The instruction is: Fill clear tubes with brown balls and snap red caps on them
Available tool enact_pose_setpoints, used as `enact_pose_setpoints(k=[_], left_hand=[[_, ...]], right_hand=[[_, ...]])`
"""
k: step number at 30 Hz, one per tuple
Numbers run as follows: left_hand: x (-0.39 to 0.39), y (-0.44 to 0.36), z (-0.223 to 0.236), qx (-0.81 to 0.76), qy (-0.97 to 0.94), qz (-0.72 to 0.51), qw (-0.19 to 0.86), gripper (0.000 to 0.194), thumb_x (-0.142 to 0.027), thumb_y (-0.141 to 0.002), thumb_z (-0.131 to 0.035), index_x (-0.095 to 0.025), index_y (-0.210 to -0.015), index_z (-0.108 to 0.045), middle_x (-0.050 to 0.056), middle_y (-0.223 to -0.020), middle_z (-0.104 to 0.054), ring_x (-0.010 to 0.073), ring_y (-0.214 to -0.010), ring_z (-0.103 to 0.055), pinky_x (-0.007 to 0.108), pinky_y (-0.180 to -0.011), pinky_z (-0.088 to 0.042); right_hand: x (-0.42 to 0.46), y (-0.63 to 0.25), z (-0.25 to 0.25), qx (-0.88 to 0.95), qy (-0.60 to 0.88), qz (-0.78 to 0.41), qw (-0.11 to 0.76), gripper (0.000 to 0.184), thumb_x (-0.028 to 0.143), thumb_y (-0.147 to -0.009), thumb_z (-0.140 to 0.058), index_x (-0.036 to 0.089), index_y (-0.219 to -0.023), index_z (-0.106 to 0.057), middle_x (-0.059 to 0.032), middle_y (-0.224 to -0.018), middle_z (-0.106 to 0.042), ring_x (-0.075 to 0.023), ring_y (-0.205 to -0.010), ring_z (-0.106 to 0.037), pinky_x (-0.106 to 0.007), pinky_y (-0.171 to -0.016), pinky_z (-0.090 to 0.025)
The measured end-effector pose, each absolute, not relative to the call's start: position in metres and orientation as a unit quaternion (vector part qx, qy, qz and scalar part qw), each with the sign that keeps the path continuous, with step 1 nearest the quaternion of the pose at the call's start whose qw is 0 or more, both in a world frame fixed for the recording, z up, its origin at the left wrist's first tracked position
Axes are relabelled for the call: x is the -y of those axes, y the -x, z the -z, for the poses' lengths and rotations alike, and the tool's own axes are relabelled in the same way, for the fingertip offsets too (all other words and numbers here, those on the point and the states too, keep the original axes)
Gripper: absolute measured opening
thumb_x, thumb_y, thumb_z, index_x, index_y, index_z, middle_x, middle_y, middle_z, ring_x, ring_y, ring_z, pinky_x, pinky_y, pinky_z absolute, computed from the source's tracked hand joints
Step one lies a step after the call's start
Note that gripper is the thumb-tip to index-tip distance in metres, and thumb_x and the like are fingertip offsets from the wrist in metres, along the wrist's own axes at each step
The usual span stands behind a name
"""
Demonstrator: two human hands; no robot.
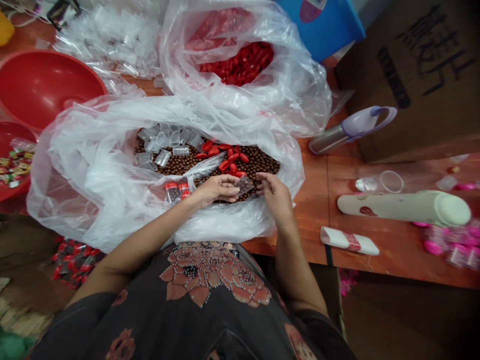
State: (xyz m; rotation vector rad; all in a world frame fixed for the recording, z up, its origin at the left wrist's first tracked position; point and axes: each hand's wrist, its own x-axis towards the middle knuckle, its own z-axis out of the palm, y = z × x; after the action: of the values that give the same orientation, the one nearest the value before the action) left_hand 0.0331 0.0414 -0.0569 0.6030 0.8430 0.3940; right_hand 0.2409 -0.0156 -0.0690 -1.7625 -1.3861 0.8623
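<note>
My left hand [217,191] pinches a small clear plastic tube [244,185] over the brown balls [179,165], which look like chocolate beads. Just to its right is my right hand [276,199], fingers apart and slightly curled by the beads, with nothing visible in them. The beads lie in a large clear plastic bag [93,150] with its mouth spread wide. On top of them rest several empty clear tubes [163,158] and loose red caps [233,157]. Red-capped filled tubes [173,193] sit on the bag left of my left hand.
Behind is a bag of red caps [251,62], beside a heap of clear tubes [112,42]. Red bowls [48,85] stand left. A metal bottle [330,140], a pale green flask [393,207], a tissue pack [348,241] and a cardboard box [416,120] are right.
</note>
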Motion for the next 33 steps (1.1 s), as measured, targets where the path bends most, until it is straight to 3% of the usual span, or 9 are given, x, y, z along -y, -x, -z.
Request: enact_pose_setpoints(k=[4, 9, 13, 17, 20, 28, 33], left_hand=[[-0.033, -0.016, 0.040, -0.392, -0.298, -0.213, 0.844, 0.035, -0.015, -0.070, -0.080, -0.016, -0.104, -0.070, 0.005, -0.091, -0.072, 0.0134, -0.073, -0.068, 0.032, -0.074, -0.058], [-0.026, 0.005, 0.030, -0.427, -0.348, -0.294, 0.781, 0.034, -0.025, -0.071, -0.081, -0.016, -0.102, -0.070, 0.006, -0.094, -0.071, 0.0142, -0.079, -0.068, 0.030, -0.078, -0.057], [-0.026, 0.020, 0.028, -0.451, -0.361, -0.323, 0.750, 0.034, -0.028, -0.071, -0.080, -0.019, -0.102, -0.070, 0.003, -0.097, -0.070, 0.0131, -0.079, -0.067, 0.029, -0.080, -0.057], [-0.028, 0.030, 0.032, -0.463, -0.351, -0.324, 0.747, 0.034, -0.030, -0.070, -0.081, -0.019, -0.100, -0.071, 0.003, -0.098, -0.071, 0.0119, -0.078, -0.067, 0.028, -0.078, -0.056], [-0.029, 0.033, 0.036, -0.467, -0.337, -0.311, 0.756, 0.035, -0.029, -0.069, -0.080, -0.018, -0.100, -0.072, 0.004, -0.098, -0.072, 0.0124, -0.077, -0.068, 0.028, -0.078, -0.057], [-0.031, 0.038, 0.033, -0.410, -0.287, -0.298, 0.813, 0.031, -0.025, -0.072, -0.074, -0.012, -0.100, -0.071, 0.010, -0.090, -0.075, 0.0191, -0.081, -0.073, 0.031, -0.081, -0.058], [-0.029, 0.037, 0.032, -0.397, -0.292, -0.274, 0.826, 0.033, -0.024, -0.073, -0.075, -0.013, -0.102, -0.067, 0.011, -0.095, -0.075, 0.0199, -0.083, -0.074, 0.031, -0.080, -0.059]], right_hand=[[0.011, -0.238, 0.066, 0.566, 0.674, -0.331, 0.342, 0.034, 0.026, -0.093, -0.039, 0.020, -0.114, -0.066, -0.0111, -0.112, -0.064, -0.0170, -0.077, -0.064, -0.035, -0.066, -0.059], [-0.007, -0.230, 0.056, 0.649, 0.654, -0.252, 0.296, 0.028, 0.022, -0.091, -0.048, 0.021, -0.109, -0.069, -0.0103, -0.109, -0.069, -0.0236, -0.097, -0.065, -0.044, -0.088, -0.053], [-0.021, -0.210, 0.041, 0.683, 0.630, -0.247, 0.276, 0.024, 0.023, -0.091, -0.053, 0.022, -0.102, -0.073, -0.0081, -0.101, -0.072, -0.0233, -0.095, -0.066, -0.042, -0.089, -0.051], [-0.025, -0.187, 0.028, 0.717, 0.515, -0.325, 0.339, 0.031, 0.032, -0.097, -0.049, 0.029, -0.123, -0.066, -0.0049, -0.108, -0.070, -0.0189, -0.097, -0.065, -0.038, -0.090, -0.051], [-0.025, -0.178, 0.023, 0.751, 0.458, -0.353, 0.320, 0.033, 0.034, -0.097, -0.051, 0.033, -0.128, -0.062, -0.0040, -0.115, -0.069, -0.0188, -0.105, -0.064, -0.039, -0.094, -0.050], [-0.024, -0.181, 0.026, 0.709, 0.490, -0.406, 0.303, 0.017, 0.035, -0.090, -0.061, 0.024, -0.100, -0.069, -0.0016, -0.092, -0.071, -0.0167, -0.082, -0.065, -0.032, -0.080, -0.051], [-0.022, -0.187, 0.031, 0.664, 0.510, -0.447, 0.315, 0.018, 0.040, -0.084, -0.067, 0.023, -0.089, -0.068, 0.0003, -0.082, -0.069, -0.0154, -0.074, -0.062, -0.029, -0.070, -0.050]])
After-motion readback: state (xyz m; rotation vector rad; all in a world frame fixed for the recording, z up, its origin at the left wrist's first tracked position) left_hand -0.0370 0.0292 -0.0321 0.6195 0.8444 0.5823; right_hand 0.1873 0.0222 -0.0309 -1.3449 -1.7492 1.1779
